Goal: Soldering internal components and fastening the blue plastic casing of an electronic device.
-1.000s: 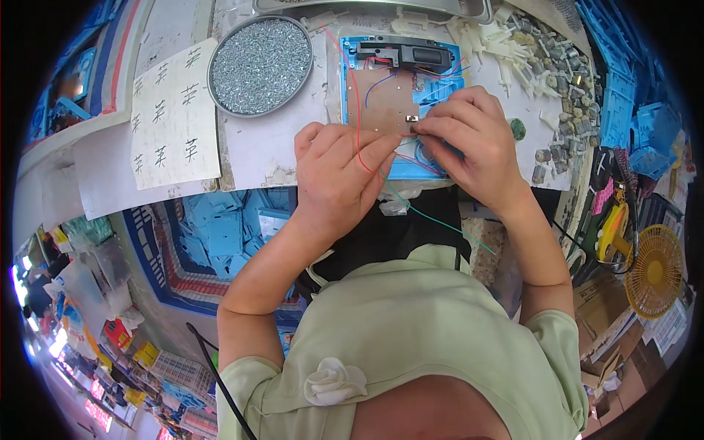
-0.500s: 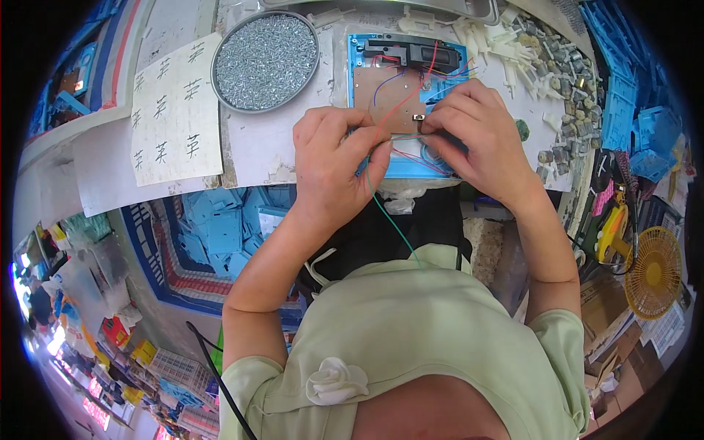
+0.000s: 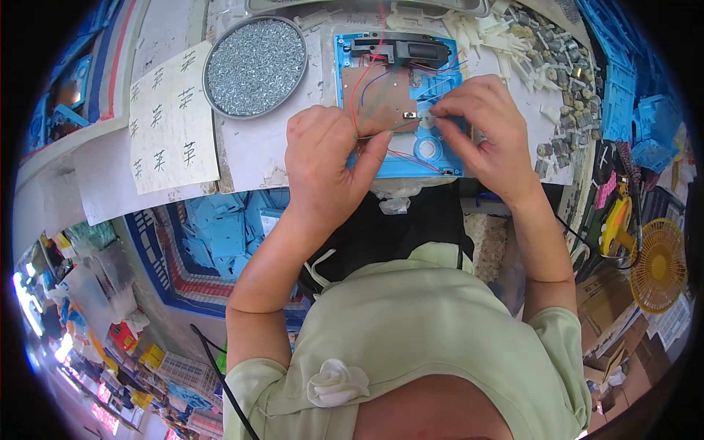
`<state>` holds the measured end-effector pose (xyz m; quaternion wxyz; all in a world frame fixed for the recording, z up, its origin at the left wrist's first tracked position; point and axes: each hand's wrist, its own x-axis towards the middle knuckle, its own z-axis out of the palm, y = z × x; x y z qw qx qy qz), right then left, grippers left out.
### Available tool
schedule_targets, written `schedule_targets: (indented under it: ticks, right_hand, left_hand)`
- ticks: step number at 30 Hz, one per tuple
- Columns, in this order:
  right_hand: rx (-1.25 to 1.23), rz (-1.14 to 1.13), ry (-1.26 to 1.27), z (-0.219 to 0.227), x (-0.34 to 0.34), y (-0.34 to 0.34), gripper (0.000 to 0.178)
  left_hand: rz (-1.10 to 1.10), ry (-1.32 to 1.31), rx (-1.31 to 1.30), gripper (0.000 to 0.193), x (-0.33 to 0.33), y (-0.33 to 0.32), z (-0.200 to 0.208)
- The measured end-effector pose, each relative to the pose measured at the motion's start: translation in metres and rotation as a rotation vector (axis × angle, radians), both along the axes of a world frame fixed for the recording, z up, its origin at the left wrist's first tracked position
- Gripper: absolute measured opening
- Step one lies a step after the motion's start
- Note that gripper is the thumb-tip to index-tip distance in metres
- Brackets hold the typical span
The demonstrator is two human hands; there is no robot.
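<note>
A blue plastic casing point(image 3: 389, 170) lies on the table, with a brown circuit board point(image 3: 381, 95) and a black speaker-like part point(image 3: 411, 53) in it. Thin red and blue wires loop across it. At the board's lower left corner my left hand point(image 3: 323, 158) is closed, thumb against curled fingers, where a green wire point(image 3: 392, 132) runs out across the board. My right hand point(image 3: 488, 136) hovers over the casing's right side, thumb and forefinger tips close together by a small pale round part point(image 3: 425, 119). What they pinch is too small to name.
A round metal tray point(image 3: 255, 66) of small screws stands left of the casing, beside a paper sheet point(image 3: 172, 117) with handwriting. White plastic parts and small motors point(image 3: 572, 110) crowd the right. Below the table's left edge, a crate point(image 3: 172, 271) holds blue casings. A yellow fan point(image 3: 658, 265) stands at right.
My right hand has moved slightly right and up from the board's lower edge. The red wire now loops over the board's left part, and the green wire no longer hangs down toward my lap.
</note>
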<state>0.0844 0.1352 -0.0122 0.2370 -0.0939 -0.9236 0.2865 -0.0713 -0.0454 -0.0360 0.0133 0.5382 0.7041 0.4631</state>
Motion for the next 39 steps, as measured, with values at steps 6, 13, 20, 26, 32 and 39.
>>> schedule_targets:
  ticks: [6,13,20,26,32,39]
  right_hand:
    - [0.067,0.008,0.002,0.0,-0.009,-0.011,0.021]
    - [-0.036,0.004,-0.031,-0.007,-0.001,-0.004,0.017]
    - [-0.247,0.021,-0.033,-0.008,0.0,-0.001,0.015]
    - [-0.251,-0.067,-0.017,-0.011,-0.002,-0.001,0.014]
    - [-0.065,0.015,-0.043,-0.012,-0.009,0.007,0.012]
    - [-0.089,0.069,-0.127,-0.004,-0.012,0.01,0.012]
  left_hand:
    - [-0.035,0.019,-0.163,0.016,0.005,0.005,0.013]
    - [0.066,0.243,-0.283,0.013,0.016,-0.003,0.013]
    - [0.034,0.292,-0.239,0.012,0.019,0.009,0.014]
    - [-0.026,0.293,-0.162,0.014,0.012,0.013,0.009]
    - [-0.039,0.228,-0.197,0.014,0.012,0.013,0.007]
    - [-0.047,0.194,-0.217,0.013,0.011,0.012,0.004]
